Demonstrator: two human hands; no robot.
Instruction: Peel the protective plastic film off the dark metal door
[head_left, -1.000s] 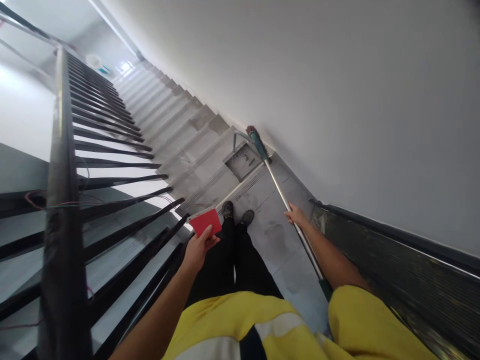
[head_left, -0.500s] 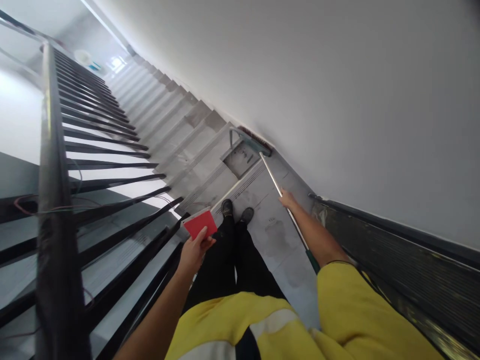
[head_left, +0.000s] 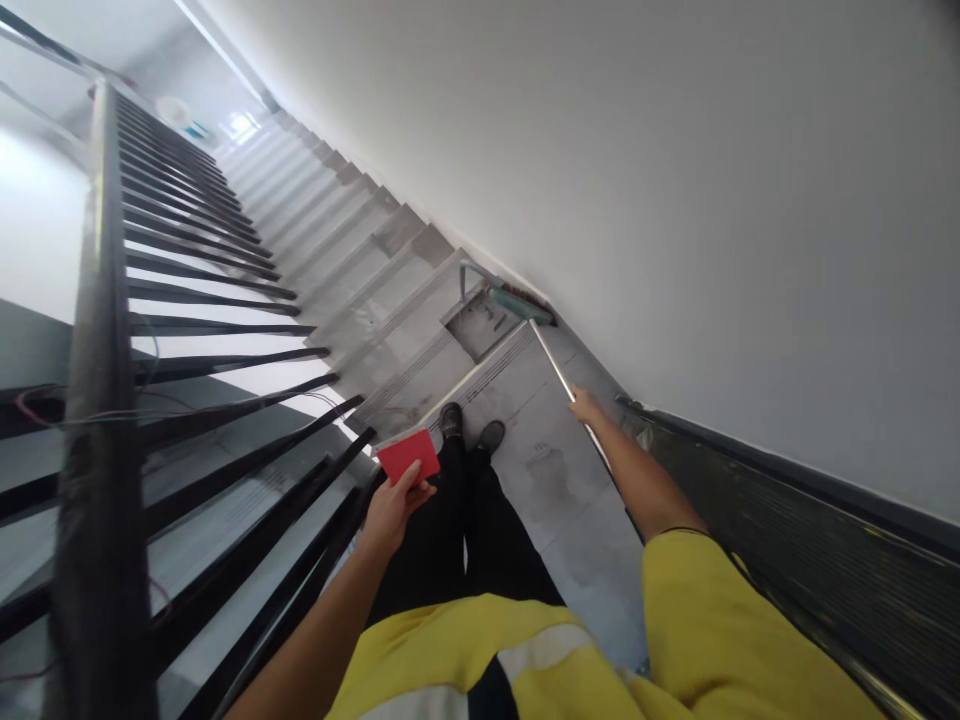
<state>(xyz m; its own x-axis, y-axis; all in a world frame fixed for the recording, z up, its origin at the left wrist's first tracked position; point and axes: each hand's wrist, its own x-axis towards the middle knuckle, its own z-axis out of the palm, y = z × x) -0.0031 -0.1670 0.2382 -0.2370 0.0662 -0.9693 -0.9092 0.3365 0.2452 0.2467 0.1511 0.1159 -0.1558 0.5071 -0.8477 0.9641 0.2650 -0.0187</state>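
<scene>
Right hand (head_left: pixel 583 405): wrapped round the broom handle (head_left: pixel 552 360)
Left hand (head_left: pixel 397 503): just pinching some flat red thing (head_left: pixel 409 452)
Handle: slants from right hand outward
Broom head (head_left: pixel 519 303): nearer the right hand, landing's (head_left: pixel 544 500) wall-side corner, right by the dustpan (head_left: pixel 471 330)

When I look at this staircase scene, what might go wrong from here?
The left black shoe stands close to the step edge, so a small misstep might cause a fall.
The left hand holds a flat red object and the right hand a silver metal pole, so grabbing the dark railing quickly might be hard.
The green broom head is close to the grey square dustpan and might tip it.
</scene>
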